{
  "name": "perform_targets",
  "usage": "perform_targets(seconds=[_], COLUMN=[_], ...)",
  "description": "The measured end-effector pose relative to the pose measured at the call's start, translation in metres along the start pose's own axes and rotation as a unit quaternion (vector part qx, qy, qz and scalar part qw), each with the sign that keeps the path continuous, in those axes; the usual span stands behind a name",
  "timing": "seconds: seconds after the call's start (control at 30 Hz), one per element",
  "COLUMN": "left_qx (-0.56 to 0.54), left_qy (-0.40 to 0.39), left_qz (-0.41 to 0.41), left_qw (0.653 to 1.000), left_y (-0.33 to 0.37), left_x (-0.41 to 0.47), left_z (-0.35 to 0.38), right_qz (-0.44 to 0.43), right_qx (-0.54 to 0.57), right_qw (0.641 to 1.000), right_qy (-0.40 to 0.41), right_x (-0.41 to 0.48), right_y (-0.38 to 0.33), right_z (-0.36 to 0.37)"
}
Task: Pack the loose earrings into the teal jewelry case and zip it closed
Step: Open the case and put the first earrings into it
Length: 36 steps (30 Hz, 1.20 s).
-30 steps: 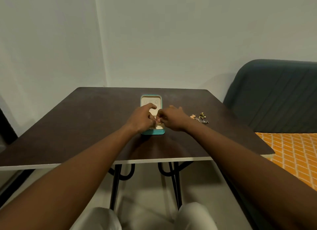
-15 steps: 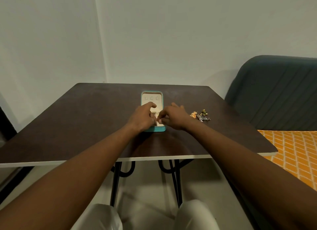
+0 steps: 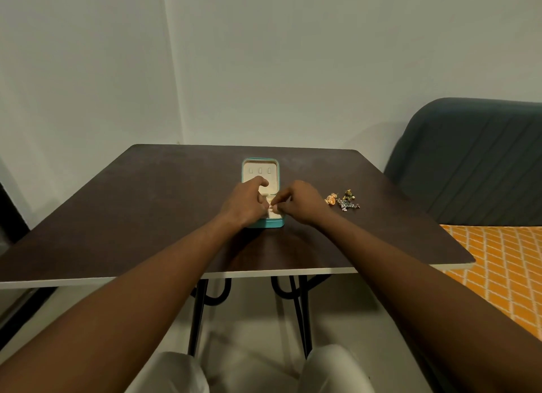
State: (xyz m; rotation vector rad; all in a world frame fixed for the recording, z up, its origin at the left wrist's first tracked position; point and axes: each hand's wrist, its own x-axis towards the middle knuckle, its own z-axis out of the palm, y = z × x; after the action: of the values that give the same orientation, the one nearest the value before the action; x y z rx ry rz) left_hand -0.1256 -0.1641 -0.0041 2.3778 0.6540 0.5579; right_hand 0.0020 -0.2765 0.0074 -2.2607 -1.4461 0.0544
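From the head camera, the small teal zip-around jewelry case (image 3: 260, 170) lies open with its cream lining up on the dark brown tabletop (image 3: 146, 205). The left hand (image 3: 245, 202) and right hand (image 3: 299, 202) meet over its near half, fingertips pinched together, on what I cannot tell. A little heap of loose gold and silver earrings (image 3: 341, 200) sits just right of the right hand.

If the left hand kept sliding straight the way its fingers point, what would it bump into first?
Probably the right hand. The left hand points rightward across the open teal jewelry case, and the two hands' fingertips nearly meet over its cream tray. Depth is unclear, so whether they already touch cannot be told.
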Motion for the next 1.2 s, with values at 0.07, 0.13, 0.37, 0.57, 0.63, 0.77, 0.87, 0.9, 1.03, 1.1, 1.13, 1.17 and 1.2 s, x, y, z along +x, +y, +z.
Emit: perform_targets(seconds=[0.07, 0.13, 0.37, 0.57, 0.63, 0.77, 0.87, 0.9, 1.03, 1.1, 1.13, 1.17, 1.2], left_qx=[-0.017, -0.038, -0.090, -0.124, -0.124, -0.106, -0.096, -0.090, -0.064, -0.052, -0.050, -0.047, -0.040], left_qy=[0.006, 0.029, 0.050, 0.008, -0.013, -0.037, -0.052, -0.054, -0.055, -0.065, -0.074, -0.083, -0.091], left_qz=[-0.006, -0.005, 0.039, 0.062, 0.067, 0.067, 0.059, 0.057, 0.052, 0.048, 0.048, 0.056, 0.070], left_qw=[1.000, 0.999, 0.994, 0.990, 0.990, 0.991, 0.992, 0.993, 0.995, 0.995, 0.995, 0.994, 0.993], left_y=[0.002, 0.006, 0.038, 0.068, 0.075, 0.084, 0.086, 0.086, 0.081, 0.077, 0.075, 0.074, 0.072], left_x=[0.000, 0.000, 0.007, 0.018, 0.024, 0.039, 0.051, 0.054, 0.066, 0.069, 0.070, 0.071, 0.073], left_z=[-0.002, -0.003, -0.003, 0.017, 0.025, 0.041, 0.056, 0.060, 0.079, 0.086, 0.090, 0.092, 0.094], right_qz=[0.010, 0.022, 0.033, 0.066, 0.082, 0.108, 0.117, 0.117, 0.110, 0.111, 0.110, 0.107, 0.103], right_qx=[0.061, 0.102, 0.111, 0.171, 0.159, 0.118, 0.072, 0.050, -0.005, -0.012, -0.016, -0.021, -0.026], right_qw=[0.998, 0.992, 0.983, 0.969, 0.969, 0.977, 0.987, 0.989, 0.994, 0.994, 0.994, 0.994, 0.994], right_qy=[0.033, 0.077, 0.139, 0.166, 0.169, 0.140, 0.086, 0.071, 0.022, -0.002, -0.007, -0.007, -0.006], right_x=[0.000, -0.002, -0.010, -0.012, -0.012, -0.012, -0.011, -0.010, -0.007, -0.007, -0.007, -0.006, -0.005], right_y=[0.006, 0.013, 0.033, 0.056, 0.067, 0.091, 0.106, 0.108, 0.114, 0.114, 0.115, 0.115, 0.116], right_z=[-0.004, -0.009, -0.030, -0.065, -0.078, -0.088, -0.089, -0.088, -0.080, -0.074, -0.072, -0.070, -0.067])
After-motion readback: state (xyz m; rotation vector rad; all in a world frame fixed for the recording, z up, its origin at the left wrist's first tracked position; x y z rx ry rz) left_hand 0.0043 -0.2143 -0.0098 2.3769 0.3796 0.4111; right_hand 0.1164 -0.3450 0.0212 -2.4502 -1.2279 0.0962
